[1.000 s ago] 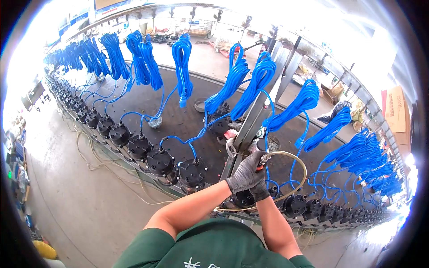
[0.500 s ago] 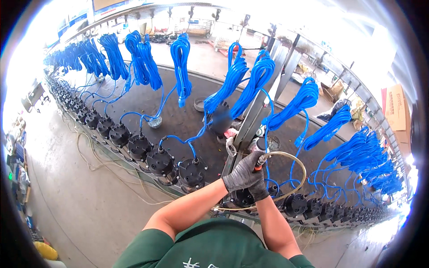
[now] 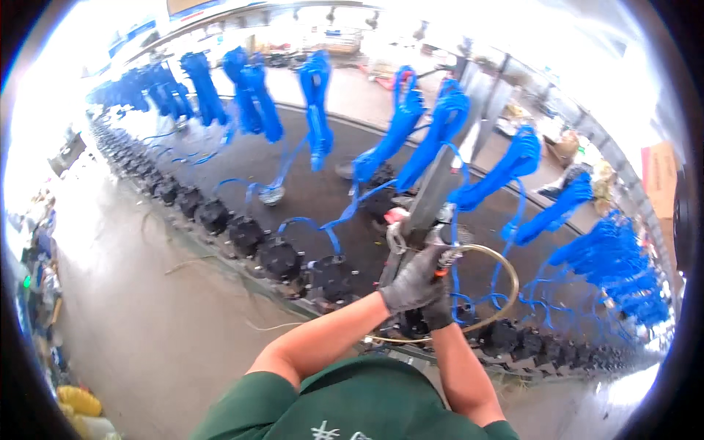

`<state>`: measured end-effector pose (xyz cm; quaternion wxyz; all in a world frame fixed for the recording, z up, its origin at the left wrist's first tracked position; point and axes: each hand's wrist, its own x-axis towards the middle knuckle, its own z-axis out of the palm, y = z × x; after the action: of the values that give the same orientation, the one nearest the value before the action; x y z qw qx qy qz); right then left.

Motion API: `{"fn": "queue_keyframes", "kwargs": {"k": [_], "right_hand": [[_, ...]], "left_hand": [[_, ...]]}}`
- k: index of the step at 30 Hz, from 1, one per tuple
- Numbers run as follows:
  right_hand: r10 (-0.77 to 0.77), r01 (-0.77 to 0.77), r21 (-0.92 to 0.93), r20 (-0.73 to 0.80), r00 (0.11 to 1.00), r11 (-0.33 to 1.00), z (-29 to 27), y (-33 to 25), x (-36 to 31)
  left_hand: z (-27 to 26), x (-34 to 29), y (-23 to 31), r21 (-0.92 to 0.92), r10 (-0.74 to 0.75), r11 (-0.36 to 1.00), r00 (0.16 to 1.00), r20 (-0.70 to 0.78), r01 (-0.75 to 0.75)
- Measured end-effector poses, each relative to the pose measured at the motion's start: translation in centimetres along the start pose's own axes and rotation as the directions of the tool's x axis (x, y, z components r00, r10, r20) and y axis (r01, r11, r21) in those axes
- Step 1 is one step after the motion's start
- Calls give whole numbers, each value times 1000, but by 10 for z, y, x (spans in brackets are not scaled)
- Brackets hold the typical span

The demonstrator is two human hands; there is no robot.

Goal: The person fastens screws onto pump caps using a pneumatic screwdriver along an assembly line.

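Note:
Both of my hands wear dark grey gloves and are close together at the near edge of the dark bench. My left hand (image 3: 412, 284) is closed around a hand-held air tool (image 3: 443, 265) with an orange ring and a metal hose fitting. Right against it, my right hand (image 3: 438, 309) is also closed on the tool, its fingers mostly hidden. A clear yellowish hose (image 3: 512, 282) loops from the fitting to the right and back under my wrists. Beneath the hands is a black round housing (image 3: 414, 321), largely covered. The tool's tip cannot be made out.
Black round housings (image 3: 280, 258) line the bench's near edge on both sides. Bundled blue cables (image 3: 315, 110) hang above the dark bench top (image 3: 308, 198). A metal post (image 3: 433, 198) rises just beyond my hands. A small bowl (image 3: 271, 194) stands on the bench.
The whole scene has shifted slightly to the right in the picture and is blurred. Both hands keep hold of the air tool, with little change in their pose.

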<state>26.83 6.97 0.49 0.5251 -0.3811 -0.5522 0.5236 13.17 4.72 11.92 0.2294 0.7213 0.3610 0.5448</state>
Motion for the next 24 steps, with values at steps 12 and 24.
{"fn": "queue_keyframes", "kwargs": {"k": [12, 24], "right_hand": [[-17, 17, 1, -15, 1000, 1000, -11, 9, -3], [-31, 31, -8, -31, 999, 999, -15, 11, 1]], "left_hand": [[28, -10, -32, -171, -66, 982, 992, 111, 84], [41, -21, -43, 10, -33, 999, 999, 0, 33]]}}
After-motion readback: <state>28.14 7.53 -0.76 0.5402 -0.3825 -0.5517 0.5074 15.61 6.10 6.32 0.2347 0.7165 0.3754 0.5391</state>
